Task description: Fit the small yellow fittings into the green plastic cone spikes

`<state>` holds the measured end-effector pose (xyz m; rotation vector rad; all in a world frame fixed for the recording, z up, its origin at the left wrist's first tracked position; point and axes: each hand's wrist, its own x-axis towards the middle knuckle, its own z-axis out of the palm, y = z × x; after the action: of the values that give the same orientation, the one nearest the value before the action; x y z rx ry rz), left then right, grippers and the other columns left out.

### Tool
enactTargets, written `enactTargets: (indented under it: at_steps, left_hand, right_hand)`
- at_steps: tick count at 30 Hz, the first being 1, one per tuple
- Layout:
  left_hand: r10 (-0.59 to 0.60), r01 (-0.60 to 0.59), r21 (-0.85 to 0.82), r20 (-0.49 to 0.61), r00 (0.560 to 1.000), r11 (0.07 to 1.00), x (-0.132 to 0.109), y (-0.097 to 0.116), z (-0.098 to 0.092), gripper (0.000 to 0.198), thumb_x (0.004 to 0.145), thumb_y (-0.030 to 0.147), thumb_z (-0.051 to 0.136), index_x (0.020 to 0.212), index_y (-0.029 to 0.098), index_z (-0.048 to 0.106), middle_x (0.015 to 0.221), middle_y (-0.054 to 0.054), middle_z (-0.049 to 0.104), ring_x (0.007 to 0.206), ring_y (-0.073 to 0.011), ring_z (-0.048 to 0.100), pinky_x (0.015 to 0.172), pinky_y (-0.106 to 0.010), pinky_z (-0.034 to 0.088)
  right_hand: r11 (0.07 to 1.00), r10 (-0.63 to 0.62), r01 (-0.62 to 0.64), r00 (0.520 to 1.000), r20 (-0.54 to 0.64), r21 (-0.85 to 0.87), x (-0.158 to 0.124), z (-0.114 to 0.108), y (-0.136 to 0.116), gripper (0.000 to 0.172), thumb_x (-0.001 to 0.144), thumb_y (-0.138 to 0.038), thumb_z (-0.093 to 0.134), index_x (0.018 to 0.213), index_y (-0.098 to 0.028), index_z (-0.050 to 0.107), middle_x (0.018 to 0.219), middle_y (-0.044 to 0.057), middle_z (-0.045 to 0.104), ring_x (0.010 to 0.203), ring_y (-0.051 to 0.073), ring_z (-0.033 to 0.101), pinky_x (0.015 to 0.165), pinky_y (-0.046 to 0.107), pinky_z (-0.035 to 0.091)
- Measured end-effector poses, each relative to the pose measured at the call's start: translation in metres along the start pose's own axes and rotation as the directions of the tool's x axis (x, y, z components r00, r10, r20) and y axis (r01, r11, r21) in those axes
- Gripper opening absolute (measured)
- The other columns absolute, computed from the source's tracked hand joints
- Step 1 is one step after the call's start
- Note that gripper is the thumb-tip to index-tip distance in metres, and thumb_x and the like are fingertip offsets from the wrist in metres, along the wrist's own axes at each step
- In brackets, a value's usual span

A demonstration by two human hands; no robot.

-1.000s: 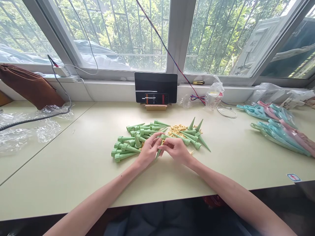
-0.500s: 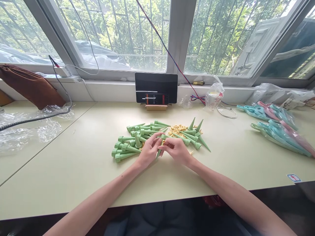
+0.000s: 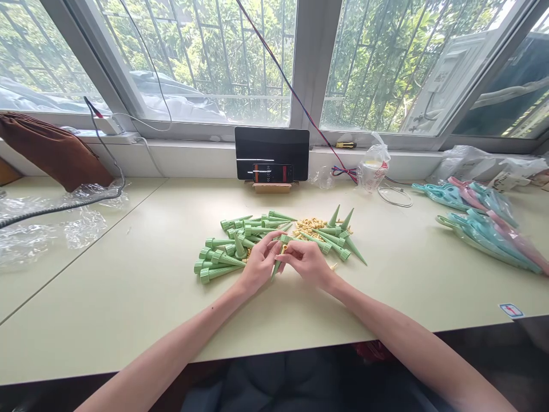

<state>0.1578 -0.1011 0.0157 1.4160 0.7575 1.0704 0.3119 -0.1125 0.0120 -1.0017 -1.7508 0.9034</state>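
Observation:
My left hand (image 3: 258,265) and my right hand (image 3: 307,261) meet at the table's middle, fingers pinched together on one green cone spike (image 3: 278,264) with a small yellow piece (image 3: 283,249) at its top. Just left of my hands lies a heap of green spikes (image 3: 223,252). More green spikes (image 3: 338,240) lie to the right, some standing upright. A pile of small yellow pieces (image 3: 311,225) sits between the two groups, behind my hands.
A dark tablet (image 3: 271,152) with a phone (image 3: 272,172) on a stand leans at the window sill. Blue and pink plastic items (image 3: 484,220) lie far right. Crumpled clear plastic (image 3: 51,223), a black cable and a brown bag (image 3: 54,150) sit at the left.

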Motion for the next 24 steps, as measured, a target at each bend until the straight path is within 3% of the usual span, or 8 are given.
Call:
enactTargets:
  at_steps: [11, 18, 24]
  left_hand:
    - [-0.047, 0.047, -0.063, 0.004, 0.999, 0.997, 0.0019, -0.0001, -0.0016, 0.041, 0.09, 0.047, 0.06, 0.12, 0.02, 0.057, 0.065, 0.003, 0.055, 0.047, -0.0087, 0.048, 0.047, -0.023, 0.041]
    - [-0.058, 0.057, -0.104, -0.008, 0.998, 0.993, 0.0019, 0.0045, -0.0017, 0.043, 0.089, 0.046, 0.062, 0.122, 0.019, 0.056, 0.061, 0.005, 0.048, 0.046, -0.0086, 0.046, 0.045, -0.022, 0.041]
    - [-0.039, 0.038, -0.09, -0.011, 0.999, 0.995, 0.0034, 0.0041, -0.0031, 0.041, 0.09, 0.043, 0.061, 0.123, 0.019, 0.055, 0.061, 0.005, 0.05, 0.048, -0.009, 0.048, 0.045, -0.022, 0.043]
  right_hand:
    - [1.0, 0.017, -0.017, 1.0, 0.0, 0.018, 0.0004, -0.001, -0.0021, 0.045, 0.085, -0.056, 0.064, 0.062, -0.02, 0.05, 0.057, 0.001, 0.067, 0.046, 0.009, 0.031, 0.044, 0.026, 0.027]
    - [0.999, -0.03, 0.027, 0.997, -0.073, -0.038, 0.0002, -0.0007, 0.0008, 0.046, 0.078, -0.057, 0.071, 0.062, -0.02, 0.049, 0.048, -0.007, 0.035, 0.049, 0.009, 0.025, 0.047, 0.026, 0.022]
    - [0.997, -0.056, 0.052, 0.996, -0.072, -0.061, -0.0003, -0.0012, 0.0005, 0.043, 0.082, -0.052, 0.069, 0.062, -0.02, 0.049, 0.05, -0.007, 0.033, 0.049, 0.009, 0.025, 0.047, 0.026, 0.023]
